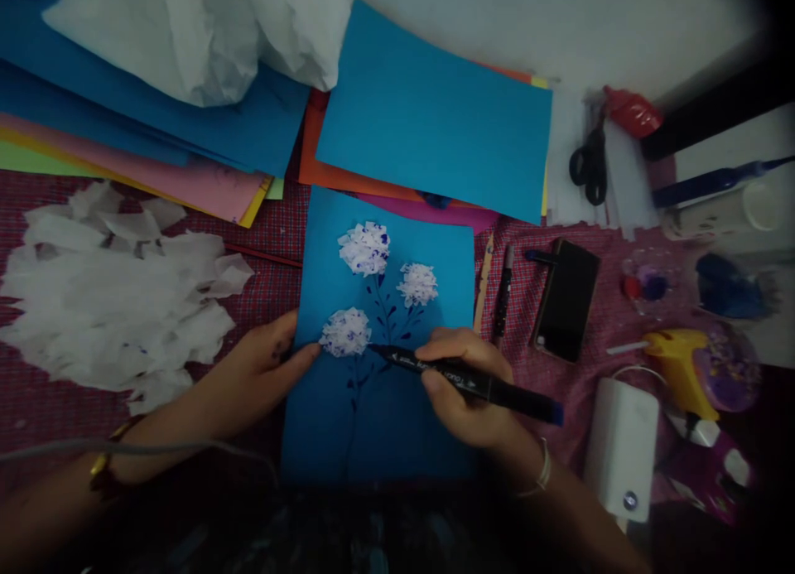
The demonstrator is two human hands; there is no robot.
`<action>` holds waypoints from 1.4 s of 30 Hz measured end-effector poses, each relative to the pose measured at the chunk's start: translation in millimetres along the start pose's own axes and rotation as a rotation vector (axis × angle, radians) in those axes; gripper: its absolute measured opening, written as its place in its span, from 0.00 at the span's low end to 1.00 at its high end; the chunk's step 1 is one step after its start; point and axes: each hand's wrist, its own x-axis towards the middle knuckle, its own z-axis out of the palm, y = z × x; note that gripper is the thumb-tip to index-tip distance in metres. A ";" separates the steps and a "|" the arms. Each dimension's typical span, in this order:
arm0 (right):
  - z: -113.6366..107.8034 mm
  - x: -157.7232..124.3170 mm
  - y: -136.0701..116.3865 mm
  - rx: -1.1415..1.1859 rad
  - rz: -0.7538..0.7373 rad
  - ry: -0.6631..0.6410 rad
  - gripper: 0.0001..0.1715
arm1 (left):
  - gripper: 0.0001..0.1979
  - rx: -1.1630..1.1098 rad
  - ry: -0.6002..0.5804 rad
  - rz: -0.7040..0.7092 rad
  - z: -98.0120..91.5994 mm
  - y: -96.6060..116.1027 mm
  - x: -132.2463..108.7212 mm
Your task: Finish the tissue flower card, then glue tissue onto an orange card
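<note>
1. Both hands were at the blue sheet (320, 263) in the head view: the right hand (481, 425) was closed around a black marker (447, 373), with its narrow end pointing left.
2. The left hand (267, 363) lay at the sheet's left edge, its thumb over the paper and its other visible fingers at the border; whether it pinched the edge I could not tell.
3. The blue sheet lay between the hands on the surface (270, 296), which was covered by a red checked cloth. It bore three round white paper clusters flecked with blue, at upper left (364, 248), right (418, 285) and lower left (346, 332).
4. Dark stems with small leaves (389, 313) ran below the clusters. The marker's tip was just beside the lower-left one; contact was too small to judge.
5. Left of the sheet was a heap of white paper scraps (118, 301); beyond it lay a second blue sheet (435, 118).
6. To the right were a pencil (484, 284), a dark pen (505, 292), a phone (568, 301) and, farther out, a yellow glue gun (680, 367). Black-handled scissors (590, 164) lay above the phone.
</note>
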 end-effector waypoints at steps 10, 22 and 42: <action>7.3 -1.8 4.6 0.006 0.001 -0.034 0.08 | 0.22 0.055 0.038 0.008 -0.1 5.7 0.9; 9.7 -0.2 6.2 -0.035 0.027 -0.044 0.07 | 0.23 0.026 0.025 -0.051 0.8 13.6 -3.2; 15.6 3.3 8.1 0.032 0.007 -0.083 0.06 | 0.22 0.021 0.031 -0.049 1.2 11.0 -2.3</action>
